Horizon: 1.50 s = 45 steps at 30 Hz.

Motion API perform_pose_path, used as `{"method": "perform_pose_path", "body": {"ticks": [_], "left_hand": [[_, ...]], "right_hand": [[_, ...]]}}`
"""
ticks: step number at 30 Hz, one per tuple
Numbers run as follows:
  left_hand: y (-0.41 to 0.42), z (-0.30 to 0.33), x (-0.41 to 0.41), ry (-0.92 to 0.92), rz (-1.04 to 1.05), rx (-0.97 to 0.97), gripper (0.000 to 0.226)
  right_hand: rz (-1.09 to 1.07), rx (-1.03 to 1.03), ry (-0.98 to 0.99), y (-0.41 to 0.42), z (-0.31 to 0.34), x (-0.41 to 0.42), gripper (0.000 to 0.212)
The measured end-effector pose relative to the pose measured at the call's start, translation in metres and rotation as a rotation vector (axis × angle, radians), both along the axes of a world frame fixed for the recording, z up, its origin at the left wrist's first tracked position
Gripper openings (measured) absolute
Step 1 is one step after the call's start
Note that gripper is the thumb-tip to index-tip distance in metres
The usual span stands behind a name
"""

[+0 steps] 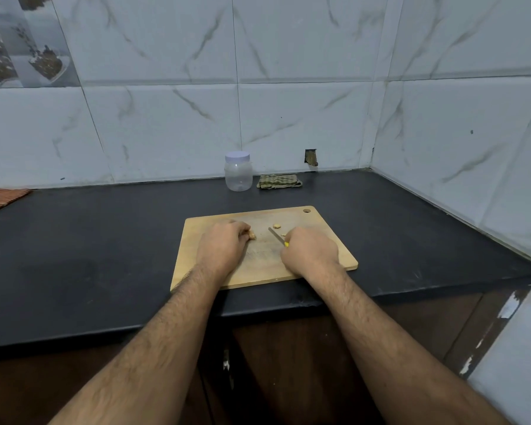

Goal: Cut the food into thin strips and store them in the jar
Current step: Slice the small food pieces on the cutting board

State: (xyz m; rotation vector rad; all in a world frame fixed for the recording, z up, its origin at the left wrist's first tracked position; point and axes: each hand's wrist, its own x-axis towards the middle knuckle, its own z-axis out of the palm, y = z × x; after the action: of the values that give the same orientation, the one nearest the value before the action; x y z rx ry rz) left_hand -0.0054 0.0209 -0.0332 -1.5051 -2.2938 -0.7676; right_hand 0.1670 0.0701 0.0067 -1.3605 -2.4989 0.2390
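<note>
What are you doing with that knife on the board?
A person is slicing food on a wooden cutting board. The left hand holds a small tan piece of food, and the right hand grips a yellow-handled knife. A few cut slices lie beyond the blade. The plastic jar stands behind, lid on.

One wide-angle view only, taken from head height, aimed fwd & down over both forearms. The desk (105,240) is seen from its near edge, close in; the tiled corner wall (288,102) fills the top half. Edges are bent by the lens.
</note>
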Motion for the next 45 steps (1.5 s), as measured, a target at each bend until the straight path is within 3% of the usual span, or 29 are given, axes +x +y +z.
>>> {"method": "perform_pose_path", "body": {"ticks": [9, 19, 26, 37, 45], "left_hand": [[-0.002, 0.002, 0.002, -0.01, 0.007, -0.017, 0.028], [-0.002, 0.0, 0.001, -0.023, 0.027, -0.012, 0.013], [0.0, -0.001, 0.0, -0.039, 0.036, -0.012, 0.015], [0.001, -0.001, 0.001, -0.021, 0.047, -0.009, 0.016], [0.0, -0.001, 0.001, -0.006, 0.047, -0.006, 0.015]], "right_hand": [[-0.013, 0.03, 0.004, 0.006, 0.0, -0.012, 0.024], [-0.123, -0.002, -0.006, 0.022, -0.001, 0.017, 0.026], [0.021, 0.037, 0.019, 0.005, -0.008, 0.011, 0.02], [-0.17, 0.029, -0.006, 0.028, -0.003, 0.041, 0.025], [0.029, 0.029, -0.014, 0.005, -0.01, 0.023, 0.018]]}}
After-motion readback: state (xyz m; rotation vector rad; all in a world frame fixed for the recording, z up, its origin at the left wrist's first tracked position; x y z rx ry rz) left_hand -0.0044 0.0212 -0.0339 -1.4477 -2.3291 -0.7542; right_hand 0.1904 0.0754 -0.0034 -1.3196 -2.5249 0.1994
